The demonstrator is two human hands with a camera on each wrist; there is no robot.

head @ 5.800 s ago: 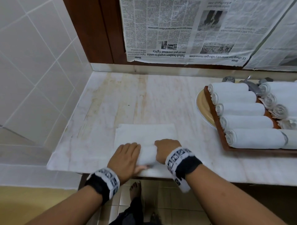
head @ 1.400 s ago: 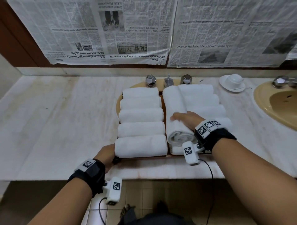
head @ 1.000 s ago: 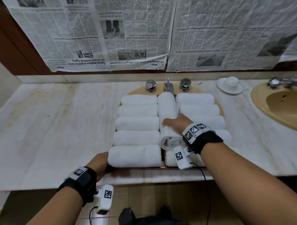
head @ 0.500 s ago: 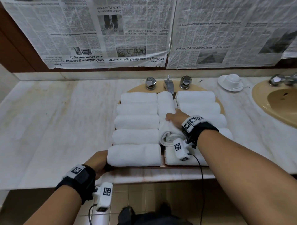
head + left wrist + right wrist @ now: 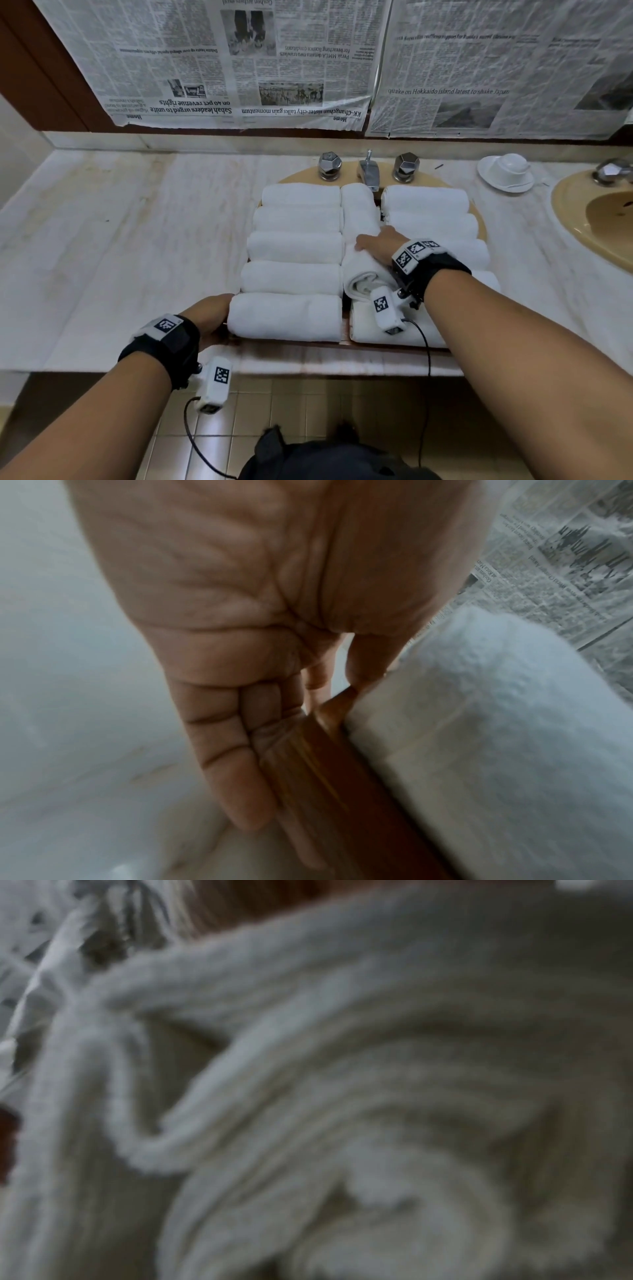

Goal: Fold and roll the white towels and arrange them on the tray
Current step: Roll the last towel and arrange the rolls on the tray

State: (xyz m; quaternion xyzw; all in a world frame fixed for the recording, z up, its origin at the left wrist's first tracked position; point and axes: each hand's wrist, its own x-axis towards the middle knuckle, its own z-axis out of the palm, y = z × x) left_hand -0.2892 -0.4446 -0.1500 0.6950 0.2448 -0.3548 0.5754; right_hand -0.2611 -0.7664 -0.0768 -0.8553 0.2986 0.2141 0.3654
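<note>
On worktop: wooden tray [image 5: 308,343] of rolled white towels, near-left corner gripped by left hand [image 5: 212,317]; right hand [image 5: 378,245] flat, fingers straight, atop lengthwise centre roll [image 5: 359,240].

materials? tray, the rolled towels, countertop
Tray: looks like wood, reddish-brown with a slight sheen and streaky grain; could be a laminate.
Rolled towels: white terry cloth, matte, with a fuzzy looped pile.
Countertop: pale veined stone, probably marble, smooth, with brownish staining.
</note>
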